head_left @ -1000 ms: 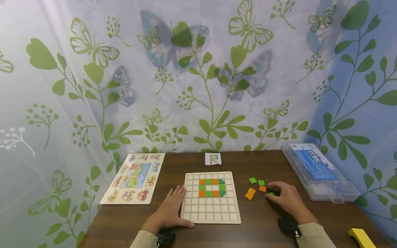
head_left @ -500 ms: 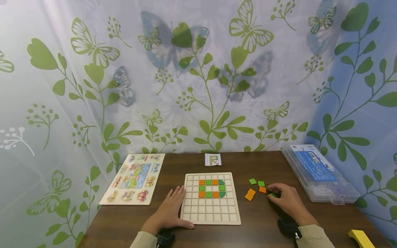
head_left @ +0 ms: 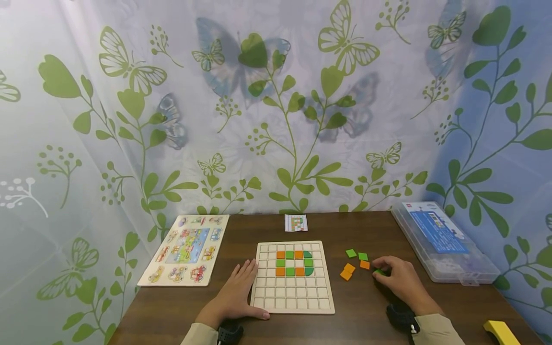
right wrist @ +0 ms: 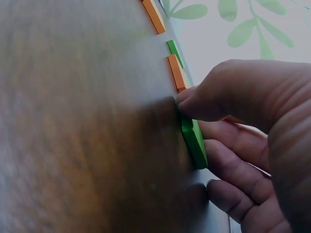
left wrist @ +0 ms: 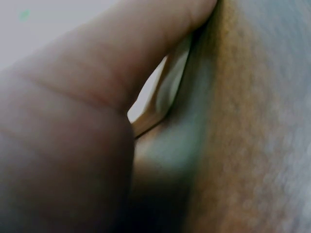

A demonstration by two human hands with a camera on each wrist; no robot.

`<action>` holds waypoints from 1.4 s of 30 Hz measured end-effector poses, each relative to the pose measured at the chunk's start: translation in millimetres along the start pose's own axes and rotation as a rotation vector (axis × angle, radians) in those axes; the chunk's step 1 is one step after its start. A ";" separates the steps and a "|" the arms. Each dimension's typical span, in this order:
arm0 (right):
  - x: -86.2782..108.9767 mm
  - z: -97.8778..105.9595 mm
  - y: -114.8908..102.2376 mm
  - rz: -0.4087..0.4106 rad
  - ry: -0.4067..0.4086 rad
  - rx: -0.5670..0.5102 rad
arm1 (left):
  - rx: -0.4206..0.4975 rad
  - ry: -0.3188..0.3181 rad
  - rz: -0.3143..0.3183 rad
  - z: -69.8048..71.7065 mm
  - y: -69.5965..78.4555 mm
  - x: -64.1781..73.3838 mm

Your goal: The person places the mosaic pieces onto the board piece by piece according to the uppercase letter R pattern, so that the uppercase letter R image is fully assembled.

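Observation:
A pale wooden grid board (head_left: 291, 292) lies in the middle of the table in the head view. Orange, light green and dark green tiles fill cells of it, forming a ring around two bare cells. My left hand (head_left: 233, 297) rests along the board's left edge, fingers straight and thumb stretched toward the near corner. To the right of the board, my right hand (head_left: 405, 282) pinches a green tile (right wrist: 195, 143) low over the table, partly covered by the thumb and fingers. Just left of those fingertips lie loose orange tiles (head_left: 347, 271) and two green tiles (head_left: 351, 253).
A small pattern card (head_left: 295, 223) lies behind the board. At the left is a vehicle picture puzzle (head_left: 183, 251); at the right, a clear plastic case (head_left: 453, 261) with a blue label. A yellow block-like object (head_left: 502, 332) sits at the near right. A patterned curtain (head_left: 267, 120) hangs behind.
My right fingertips have shifted slightly to the right with the green tile. The left hand and the tiles on the board stay as they were.

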State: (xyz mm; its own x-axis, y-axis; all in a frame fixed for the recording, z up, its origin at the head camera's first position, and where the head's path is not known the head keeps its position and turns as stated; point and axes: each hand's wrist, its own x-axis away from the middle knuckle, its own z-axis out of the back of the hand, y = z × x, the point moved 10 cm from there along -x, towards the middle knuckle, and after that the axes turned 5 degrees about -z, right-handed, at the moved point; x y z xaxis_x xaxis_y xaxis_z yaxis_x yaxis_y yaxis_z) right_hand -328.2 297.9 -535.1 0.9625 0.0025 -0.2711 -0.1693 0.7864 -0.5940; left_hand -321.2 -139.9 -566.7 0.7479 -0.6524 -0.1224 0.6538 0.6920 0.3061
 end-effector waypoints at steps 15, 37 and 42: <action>1.6 1.9 -4.4 0.016 0.051 -0.006 | -0.003 0.008 -0.004 1.4 1.4 -0.3; -6.7 -9.1 -31.3 0.075 0.047 -0.034 | 0.013 0.006 -0.008 -4.4 -3.1 0.7; -13.4 -17.7 -44.8 0.105 0.053 -0.046 | 0.010 0.001 0.004 -4.5 -5.5 0.1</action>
State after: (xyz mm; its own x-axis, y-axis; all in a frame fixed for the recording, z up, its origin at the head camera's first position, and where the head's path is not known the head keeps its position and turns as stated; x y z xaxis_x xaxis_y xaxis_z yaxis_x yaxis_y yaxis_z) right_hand -337.2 251.6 -518.2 0.9266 0.0498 -0.3728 -0.2796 0.7542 -0.5941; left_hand -324.2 -142.3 -572.7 0.7507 -0.6493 -0.1217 0.6495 0.6918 0.3157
